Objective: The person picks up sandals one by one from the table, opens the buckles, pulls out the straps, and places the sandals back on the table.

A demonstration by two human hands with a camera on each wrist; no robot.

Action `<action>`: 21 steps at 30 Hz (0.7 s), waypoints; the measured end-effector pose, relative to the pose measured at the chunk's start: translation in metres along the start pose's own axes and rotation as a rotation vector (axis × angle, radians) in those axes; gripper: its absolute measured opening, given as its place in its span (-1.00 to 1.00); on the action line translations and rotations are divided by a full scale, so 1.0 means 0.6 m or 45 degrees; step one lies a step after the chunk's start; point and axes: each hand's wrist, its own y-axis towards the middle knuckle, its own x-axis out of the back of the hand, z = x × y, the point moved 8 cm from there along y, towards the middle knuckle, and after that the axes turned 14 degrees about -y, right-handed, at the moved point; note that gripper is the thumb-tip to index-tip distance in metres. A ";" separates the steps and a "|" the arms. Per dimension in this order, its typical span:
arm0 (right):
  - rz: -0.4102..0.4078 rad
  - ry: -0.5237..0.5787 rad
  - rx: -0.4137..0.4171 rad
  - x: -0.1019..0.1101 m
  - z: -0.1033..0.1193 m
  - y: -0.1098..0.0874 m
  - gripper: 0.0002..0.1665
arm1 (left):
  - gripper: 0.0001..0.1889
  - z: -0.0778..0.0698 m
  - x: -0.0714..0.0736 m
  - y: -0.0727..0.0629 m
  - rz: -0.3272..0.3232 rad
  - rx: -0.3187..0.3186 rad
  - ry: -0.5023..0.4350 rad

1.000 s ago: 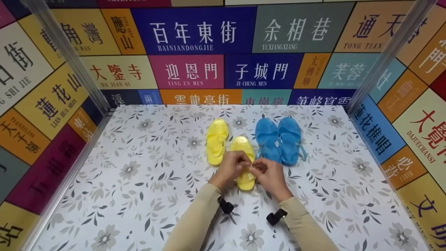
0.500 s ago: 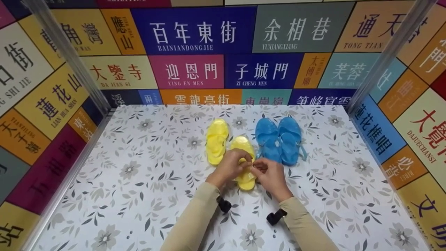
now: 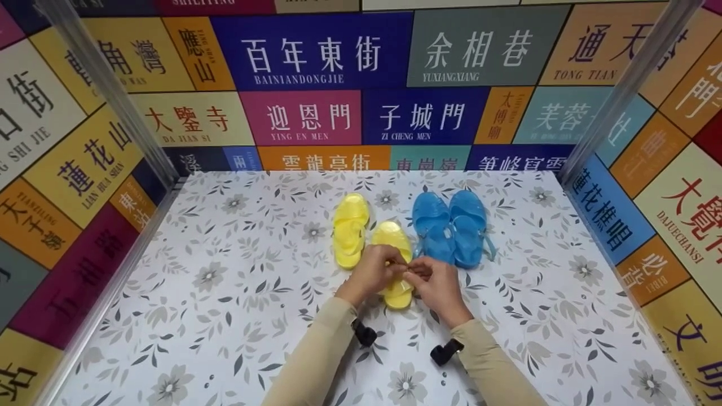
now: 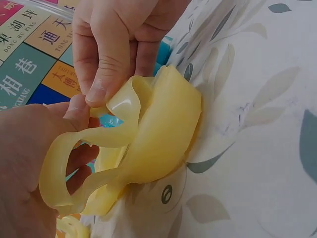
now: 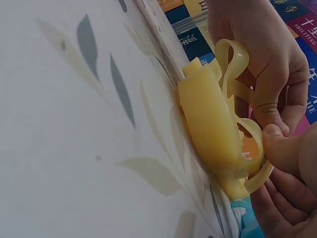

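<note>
A yellow jelly sandal (image 3: pixel 390 231) stands sole down on the patterned sheet, toe pointing away from me. My left hand (image 3: pixel 373 273) and right hand (image 3: pixel 439 283) meet over its ankle opening, fingertips together. Between thumb and fingers each hand pinches the sandal's thin strap (image 4: pixel 89 136), which loops up above the heel in the left wrist view. The right wrist view shows the heel (image 5: pixel 208 119) resting on the sheet, both thumbs close together at the strap's end. The fingers hide the buckle area. Its matching yellow sandal (image 3: pixel 350 237) lies just to the left.
A pair of blue jelly sandals (image 3: pixel 451 225) stands side by side right of my hands, one strap sticking out to the right. White floral sheet (image 3: pixel 254 338) covers the surface. Walls of coloured sign panels (image 3: pixel 310 51) enclose the back and both sides.
My left hand lifted slightly, then came back down to the strap at the right fingertips. The right hand stays nearly still, and the sandals keep their places.
</note>
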 end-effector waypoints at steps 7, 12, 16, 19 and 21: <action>-0.011 -0.008 -0.008 0.000 -0.001 0.002 -0.86 | -0.86 -0.008 0.004 -0.004 -0.112 -0.060 0.094; -0.008 -0.009 0.008 0.001 0.002 0.002 -0.85 | -0.85 -0.002 0.005 -0.003 -0.099 -0.025 0.044; -0.003 -0.003 0.030 0.000 0.004 0.000 -0.85 | -0.83 0.004 0.004 -0.004 -0.058 -0.017 -0.027; -0.006 0.013 0.055 0.001 0.007 -0.001 -0.84 | -0.80 0.004 0.005 -0.004 -0.035 -0.053 -0.046; -0.011 0.023 0.071 0.001 0.008 0.000 -0.83 | -0.77 0.003 0.006 -0.004 -0.029 -0.072 -0.038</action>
